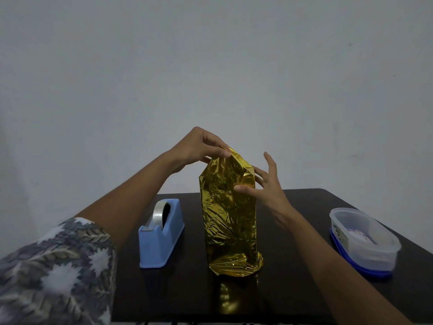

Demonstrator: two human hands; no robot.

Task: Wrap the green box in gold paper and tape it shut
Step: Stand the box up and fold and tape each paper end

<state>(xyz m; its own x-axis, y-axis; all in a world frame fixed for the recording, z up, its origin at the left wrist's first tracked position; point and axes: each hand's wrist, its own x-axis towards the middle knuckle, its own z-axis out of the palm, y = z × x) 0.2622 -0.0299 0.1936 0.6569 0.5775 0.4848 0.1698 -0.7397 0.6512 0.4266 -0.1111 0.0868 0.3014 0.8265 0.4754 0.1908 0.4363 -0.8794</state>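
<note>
- Head view: the left hand (201, 146) is raised over the table, wrist bent down. Its thumb and curled fingertips pinch the top left corner of the gold paper (229, 219).
- The right hand (267, 184) stands edge-on at the paper's upper right side with its fingers straight and spread. The thumb lies flat on the near face, the forefinger touches the folded top right corner, and nothing is gripped.
- The left forearm is bare below a sleeve (54, 273) of grey cloth with a leaf pattern.
- The gold paper is shiny, crinkled foil forming a tall upright parcel on the middle of the table (304, 289). Its top tapers to a loose peak and its foot is crumpled outward. The green box is hidden under it.
- The table is dark and glossy and reflects the foil just before the parcel's foot.
- A blue plastic tape dispenser (161, 233) sits just left of the parcel, apart from it, holding a roll of clear tape (160, 213).
- Near the right edge an oval container (363, 238) of cloudy clear plastic rests on a blue lid. Its contents are blurred and cannot be made out.
</note>
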